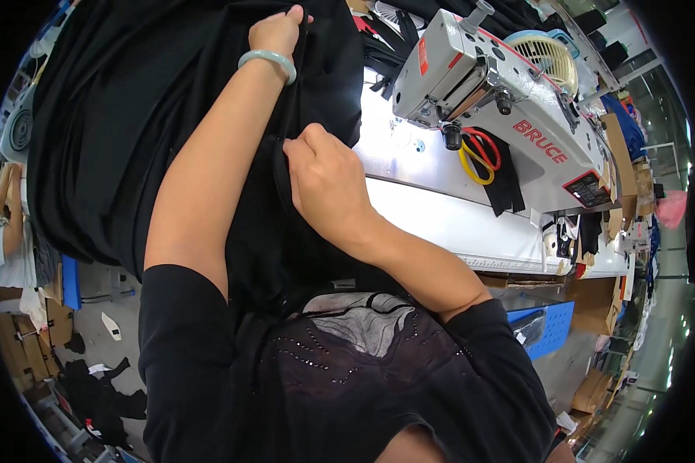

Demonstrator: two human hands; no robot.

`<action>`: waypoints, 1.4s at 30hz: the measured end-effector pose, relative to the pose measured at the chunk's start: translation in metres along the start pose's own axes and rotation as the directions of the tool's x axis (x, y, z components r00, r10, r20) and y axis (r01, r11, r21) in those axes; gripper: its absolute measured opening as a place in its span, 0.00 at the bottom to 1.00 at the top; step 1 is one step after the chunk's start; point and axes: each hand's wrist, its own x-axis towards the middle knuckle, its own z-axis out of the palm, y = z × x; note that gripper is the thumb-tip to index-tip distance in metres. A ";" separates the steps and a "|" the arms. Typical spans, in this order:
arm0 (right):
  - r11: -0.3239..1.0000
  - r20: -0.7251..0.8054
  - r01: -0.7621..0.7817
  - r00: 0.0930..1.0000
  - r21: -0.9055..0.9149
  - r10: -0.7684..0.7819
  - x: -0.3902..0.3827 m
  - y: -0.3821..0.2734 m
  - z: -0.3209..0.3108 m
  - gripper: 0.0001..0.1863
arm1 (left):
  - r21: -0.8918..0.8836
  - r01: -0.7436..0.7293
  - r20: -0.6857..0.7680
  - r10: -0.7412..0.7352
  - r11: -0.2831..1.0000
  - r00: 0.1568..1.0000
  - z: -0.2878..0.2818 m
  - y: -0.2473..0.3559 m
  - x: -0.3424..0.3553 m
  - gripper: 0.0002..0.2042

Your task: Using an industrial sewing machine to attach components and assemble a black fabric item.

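A large heap of black fabric (116, 131) spreads over the left of the worktable and hangs down into my lap. My left hand (276, 35), with a pale green bangle on its wrist, is closed on a fold of it at the far end. Nearer to me, my right hand (326, 176) pinches the same black fabric between thumb and fingers. A long edge or seam of the cloth runs between both hands. Right of the fabric stands a white sewing machine (502, 100), which neither hand touches.
Scissors (483, 158) with red and yellow handles lie beside the machine on a black strip. Behind it is a small fan (547, 60). A measuring strip (502, 264) runs along the table's front edge. Another person's arm (9, 204) shows at far left; black cloth (100, 397) lies on the floor.
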 end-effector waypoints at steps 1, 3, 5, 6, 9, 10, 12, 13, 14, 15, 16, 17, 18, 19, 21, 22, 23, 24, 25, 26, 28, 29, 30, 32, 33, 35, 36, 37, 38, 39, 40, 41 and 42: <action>0.999 -0.018 -0.031 0.999 0.016 0.032 0.001 -0.001 0.000 0.07 | -0.005 -0.007 -0.014 0.007 1.000 1.000 -0.002 0.003 0.008 0.12; 0.988 0.224 0.027 0.973 0.149 -0.060 -0.007 -0.023 0.006 0.08 | -0.133 -0.090 -0.028 0.087 0.987 0.996 -0.013 0.013 0.027 0.12; 0.980 0.276 -0.019 0.960 0.199 -0.037 -0.015 -0.035 0.016 0.07 | -0.057 -0.026 -0.077 0.021 0.998 0.997 -0.028 0.019 0.039 0.13; 0.980 0.208 0.003 0.977 0.199 -0.045 -0.019 -0.035 0.021 0.08 | 0.085 -0.047 -0.056 0.052 0.995 0.997 -0.034 0.021 0.038 0.15; 0.978 0.175 0.024 0.983 0.206 -0.061 -0.029 -0.028 0.034 0.08 | 0.385 -0.250 -0.002 0.271 0.889 0.963 -0.054 0.023 -0.001 0.19; 0.979 0.189 0.028 0.980 0.203 -0.067 -0.031 -0.024 0.036 0.08 | 0.512 -0.412 0.066 0.443 0.754 0.894 -0.057 0.023 -0.025 0.19; 0.981 0.112 0.111 0.985 0.159 -0.130 -0.030 -0.019 0.041 0.08 | 0.590 -0.677 0.375 0.594 0.440 0.712 -0.071 0.024 -0.082 0.28; 0.974 0.057 0.197 0.977 0.116 -0.204 -0.030 -0.018 0.042 0.08 | 0.566 -0.726 0.441 0.601 0.391 0.667 -0.077 0.022 -0.112 0.26; 0.978 0.075 0.166 0.981 0.125 -0.176 -0.028 -0.021 0.045 0.08 | 0.596 -0.713 0.500 0.523 0.370 0.690 -0.081 0.018 -0.142 0.26; 0.984 0.124 0.147 0.980 0.095 -0.159 -0.029 -0.023 0.047 0.11 | 0.607 -0.729 0.562 0.478 0.316 0.675 -0.085 0.015 -0.164 0.27; 0.968 0.184 -0.028 0.983 0.251 -0.020 -0.025 -0.029 0.053 0.15 | 0.611 -0.703 0.551 0.443 0.363 0.707 -0.086 0.010 -0.180 0.27; 0.979 0.152 0.071 0.983 0.189 -0.100 -0.027 -0.030 0.054 0.15 | 0.633 -0.640 0.491 0.412 0.436 0.767 -0.091 0.009 -0.185 0.27; 0.976 0.221 0.081 0.967 0.204 -0.127 -0.028 -0.031 0.055 0.15 | 0.719 -0.606 0.446 0.443 0.341 0.778 -0.093 0.007 -0.188 0.25; 0.976 0.200 0.142 0.964 0.162 -0.174 -0.032 -0.029 0.051 0.13 | 0.726 -0.581 0.399 0.462 0.368 0.792 -0.096 0.005 -0.186 0.20; 0.953 0.244 0.166 0.942 0.253 -0.229 -0.043 -0.018 0.036 0.11 | 0.721 -0.423 0.252 0.361 0.549 0.898 -0.097 0.001 -0.182 0.11; 0.919 0.141 0.162 0.964 0.359 -0.225 -0.051 -0.009 0.022 0.11 | 0.735 -0.426 0.265 0.356 0.528 0.896 -0.098 -0.002 -0.181 0.10; 0.860 0.049 0.178 0.972 0.479 -0.229 -0.060 0.001 0.005 0.11 | 0.731 -0.427 0.276 0.341 0.533 0.899 -0.099 -0.003 -0.180 0.10; 0.891 0.057 0.142 0.981 0.432 -0.185 -0.070 0.013 -0.014 0.11 | 0.715 -0.558 0.375 0.444 0.420 0.814 -0.098 -0.006 -0.181 0.11; 0.907 0.003 0.133 0.989 0.400 -0.147 -0.080 0.028 -0.035 0.11 | 0.718 -0.627 0.434 0.510 0.303 0.743 -0.097 -0.009 -0.182 0.12; 0.957 -0.077 0.132 0.990 0.258 -0.116 -0.091 0.044 -0.058 0.10 | 0.737 -0.647 0.470 0.539 0.197 0.699 -0.096 -0.012 -0.184 0.14; 0.993 -0.197 0.008 0.980 -0.119 -0.031 -0.113 0.082 -0.103 0.09 | 0.788 -0.615 0.510 0.531 0.026 0.677 -0.092 -0.019 -0.187 0.19; 0.960 -0.246 -0.206 0.957 -0.189 0.157 -0.128 0.098 -0.128 0.08 | 0.779 -0.626 0.510 0.548 0.032 0.663 -0.089 -0.022 -0.187 0.19; 0.860 -0.413 -0.493 0.816 -0.131 0.405 -0.142 0.112 -0.144 0.07 | 0.785 -0.619 0.514 0.537 0.021 0.669 -0.086 -0.023 -0.185 0.18; 0.556 -0.542 -0.766 0.631 -0.322 0.555 -0.172 0.145 -0.182 0.06 | 0.778 -0.627 0.515 0.542 0.030 0.664 -0.082 -0.024 -0.182 0.15; 0.451 -0.597 -0.807 0.587 -0.380 0.547 -0.185 0.163 -0.196 0.08 | 0.780 -0.625 0.516 0.539 0.025 0.666 -0.080 -0.022 -0.180 0.15; 0.291 -0.570 -0.820 0.556 -0.492 0.605 -0.209 0.192 -0.217 0.16 | 0.691 -0.717 0.543 0.587 0.093 0.600 -0.078 -0.016 -0.180 0.12; 0.261 -0.524 -0.787 0.579 -0.559 0.625 -0.216 0.206 -0.223 0.23 | 0.682 -0.721 0.532 0.594 0.123 0.604 -0.078 -0.012 -0.181 0.09; 0.179 -0.454 -0.733 0.573 -0.656 0.683 -0.222 0.217 -0.229 0.23 | 0.701 -0.704 0.514 0.604 0.113 0.609 -0.078 -0.008 -0.184 0.08; 0.170 -0.385 -0.694 0.567 -0.700 0.728 -0.226 0.225 -0.234 0.23 | 0.703 -0.582 0.383 0.472 0.409 0.794 -0.080 -0.002 -0.189 0.08; 0.137 -0.364 -0.670 0.549 -0.729 0.752 -0.228 0.233 -0.237 0.23 | 0.683 -0.309 0.193 0.244 0.662 0.950 -0.082 0.003 -0.193 0.09; 0.105 -0.316 -0.655 0.492 -0.748 0.811 -0.227 0.241 -0.242 0.27 | 0.611 -0.445 0.281 0.346 0.655 0.895 -0.083 0.007 -0.197 0.10; 0.152 -0.299 -0.621 0.560 -0.769 0.773 -0.228 0.245 -0.244 0.24 | 0.570 -0.507 0.305 0.406 0.647 0.861 -0.085 0.011 -0.200 0.11; 0.125 -0.285 -0.587 0.555 -0.799 0.781 -0.227 0.248 -0.246 0.23 | 0.559 -0.468 0.325 0.338 0.684 0.883 -0.087 0.015 -0.202 0.11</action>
